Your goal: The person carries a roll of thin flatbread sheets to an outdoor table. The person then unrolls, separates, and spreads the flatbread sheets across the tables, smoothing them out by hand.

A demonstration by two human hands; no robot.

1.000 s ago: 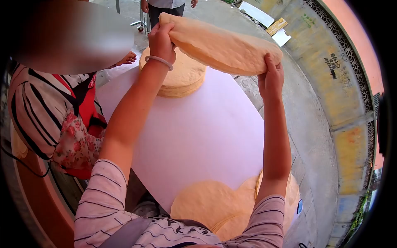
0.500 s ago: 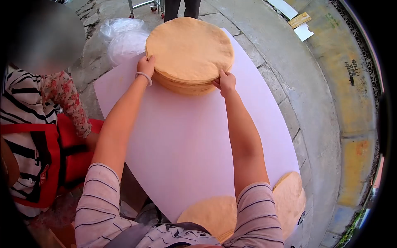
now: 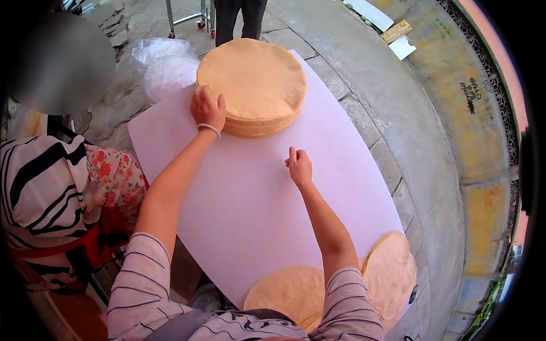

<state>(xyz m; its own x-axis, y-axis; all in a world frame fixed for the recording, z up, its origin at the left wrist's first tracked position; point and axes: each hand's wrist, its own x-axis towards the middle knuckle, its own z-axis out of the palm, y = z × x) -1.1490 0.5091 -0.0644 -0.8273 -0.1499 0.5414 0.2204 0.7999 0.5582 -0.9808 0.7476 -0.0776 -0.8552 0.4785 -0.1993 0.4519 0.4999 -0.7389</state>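
A tall stack of round, flat, pale-yellow breads (image 3: 250, 79) stands at the far end of the pale table. Against the stack's left side rests my left hand (image 3: 208, 108), a band on its wrist, its fingers apart and gripping nothing. My right hand (image 3: 299, 165) is over the table, below and to the right of the stack, apart from it. Its fingers are curled in, and whether anything small is inside is hidden. Near me lie more flat rounds (image 3: 287, 292), partly covered by my right arm, and another pile (image 3: 391, 275) sits at the right edge.
The pale table (image 3: 250, 199) narrows toward me. On the left is a co-worker in striped and floral clothing (image 3: 116, 179). Clear plastic bags (image 3: 170, 68) lie beyond the table's left corner. A person's dark-trousered legs (image 3: 239, 20) and a wheeled metal frame (image 3: 190, 20) are behind it.
The layer of rounds held up earlier was lowered onto the stack. Both hands have let go; my right hand has drawn back toward me, while my left stays at the stack's side.
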